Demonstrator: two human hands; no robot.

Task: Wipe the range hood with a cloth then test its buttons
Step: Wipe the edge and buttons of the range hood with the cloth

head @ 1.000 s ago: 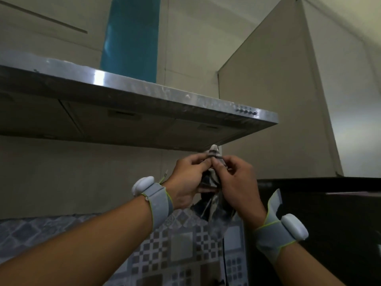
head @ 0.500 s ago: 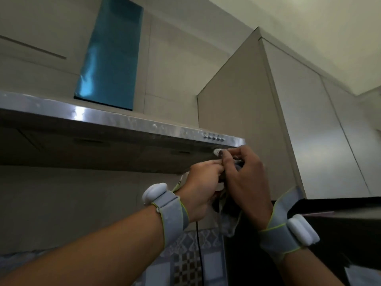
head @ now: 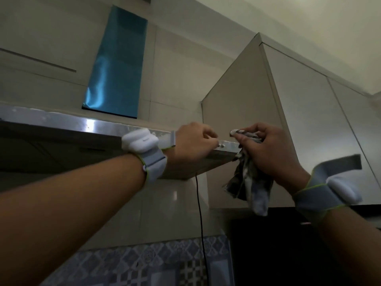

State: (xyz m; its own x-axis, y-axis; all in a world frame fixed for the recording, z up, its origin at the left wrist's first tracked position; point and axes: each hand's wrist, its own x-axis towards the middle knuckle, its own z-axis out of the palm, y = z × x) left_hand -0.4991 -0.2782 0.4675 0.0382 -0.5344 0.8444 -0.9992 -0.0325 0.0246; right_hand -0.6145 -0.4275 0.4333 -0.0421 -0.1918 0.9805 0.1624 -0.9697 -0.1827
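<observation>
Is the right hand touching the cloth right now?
Touching. The head view shows the right hand closed around the cloth, one end poking out above its fingers and the rest hanging below the palm.

dim, soft blur, glare on range hood [head: 90, 124]

The range hood [head: 68, 124] is the only carrying surface in view: a flat steel canopy running from the left edge to a right end near the wall cabinet [head: 243, 96]. Its front strip is shiny, with a bright glare spot and pale smears. A blue-filmed chimney [head: 115, 67] rises from its far top. Small round buttons [head: 222, 144] sit on the strip near its right end. The left hand [head: 193, 143] touches that strip beside them; the cloth [head: 249, 182] hangs at the corner.
</observation>
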